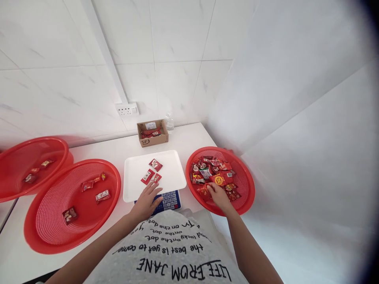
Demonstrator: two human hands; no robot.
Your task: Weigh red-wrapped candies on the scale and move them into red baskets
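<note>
Farthest to the left of the left hand: an outer red basket (17, 169), cut off by the view edge, with a few small wrapped pieces (46, 163) inside. Next, closer to the left hand: a red mesh basket (56, 205), with several loose wrapped sweets (102, 196) scattered over its interior. Ahead and to the left of the left hand, on the tiled wall (79, 88): a white socket panel (127, 109). At centre: the left hand (147, 201), palm down, fingers spread, extended over the near edge of a white tray (136, 165); cannot tell contact from hovering. Just beyond the left fingertips, on the tray: three red packets (147, 176), grouped closely together. Just right of the left hand: a blue keypad (174, 199), partly covered by the tray. Straight ahead of the left hand, past the tray: an open cardboard box (161, 139) with red packaging inside; behind its right side, a clear bottle (169, 121). Well to the right of the left hand: the right-hand basket (250, 185), with a heap of mostly red packets. Inside, the right hand (219, 196), thumb and forefinger drawn together at a small red packet (204, 192); cannot tell pinching from touching. Just beyond the right fingertips: a larger packet (221, 178) with a yellow round mark.
</note>
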